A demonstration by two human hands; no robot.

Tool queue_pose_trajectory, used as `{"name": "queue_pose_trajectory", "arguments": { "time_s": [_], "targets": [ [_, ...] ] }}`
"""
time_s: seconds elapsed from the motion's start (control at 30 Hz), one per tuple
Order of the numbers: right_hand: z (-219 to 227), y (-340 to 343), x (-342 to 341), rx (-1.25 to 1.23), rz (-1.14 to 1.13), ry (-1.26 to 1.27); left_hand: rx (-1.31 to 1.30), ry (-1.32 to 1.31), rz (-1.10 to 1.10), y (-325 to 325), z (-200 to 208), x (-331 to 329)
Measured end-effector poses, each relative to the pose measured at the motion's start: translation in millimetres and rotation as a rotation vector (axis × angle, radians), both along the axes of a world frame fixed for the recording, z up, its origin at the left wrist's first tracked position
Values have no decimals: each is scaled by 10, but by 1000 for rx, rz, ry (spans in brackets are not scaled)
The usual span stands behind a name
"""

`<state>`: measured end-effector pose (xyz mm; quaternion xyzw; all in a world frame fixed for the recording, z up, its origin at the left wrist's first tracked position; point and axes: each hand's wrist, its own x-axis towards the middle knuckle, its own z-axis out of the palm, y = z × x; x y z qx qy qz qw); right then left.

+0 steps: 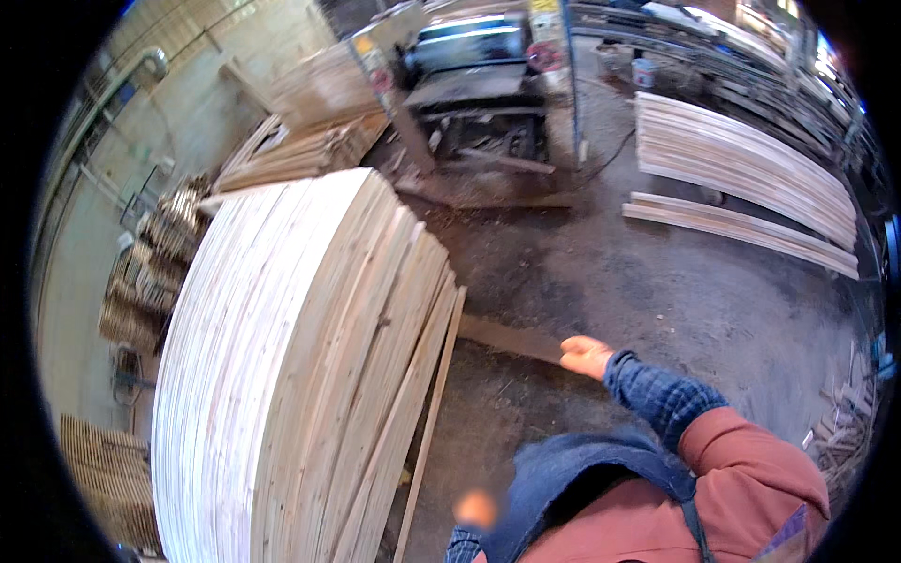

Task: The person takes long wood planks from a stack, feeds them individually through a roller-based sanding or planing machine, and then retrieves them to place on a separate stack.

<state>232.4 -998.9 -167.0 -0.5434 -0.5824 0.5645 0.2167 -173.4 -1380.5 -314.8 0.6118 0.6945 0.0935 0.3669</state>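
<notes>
My right hand (586, 357), in an orange-toned covering or glove, hangs over the dark floor, its fingers loosely extended with nothing in them. A blue checked cuff (662, 394) shows below a salmon-coloured sleeve. Low in the picture, my left hand (476, 508) is a blurred orange shape beside my blue apron (582, 464); its fingers cannot be made out. It is nearest to a large stack of pale wooden boards (328, 375) on the left. One narrow strip of wood (434, 413) leans or lies along the stack's right side, apart from both hands.
A machine with a shiny roller (469, 42) stands at the back, wood scraps beneath it. Long boards (741, 159) lie on the floor at the right, with a narrower bundle (737, 230) alongside. More wood (328, 150) is piled behind the stack. Offcuts (845, 422) litter the right edge.
</notes>
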Motion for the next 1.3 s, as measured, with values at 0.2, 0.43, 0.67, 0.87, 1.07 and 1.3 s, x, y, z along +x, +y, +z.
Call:
{"name": "queue_pose_trajectory", "arguments": {
  "time_s": [0.2, 0.43, 0.67, 0.87, 1.07, 1.3],
  "targets": [
    [-847, 721, 245, -391, -125, 30, -350, -1152, 925, 354, 92, -395],
    [-638, 1582, -341, -692, -282, -249, 177, -1190, 1384, 1308, 339, -569],
    [-411, 4164, -1790, -91, 446, -447, 1140, -1557, 1093, 2846, 447, -1481],
    [1098, 5834, -3708, 113, 415, 122, 950, -841, 2014, 4714, 2086, -1411],
    [1786, 6048, -4951, 184, 520, 90, 1019, -306, 2250, 4155, 2391, -2075],
    [1478, 6049, -5028, 394, 454, 50, 877, -607, 2640, 3795, 2961, -3074]
  ]
}}
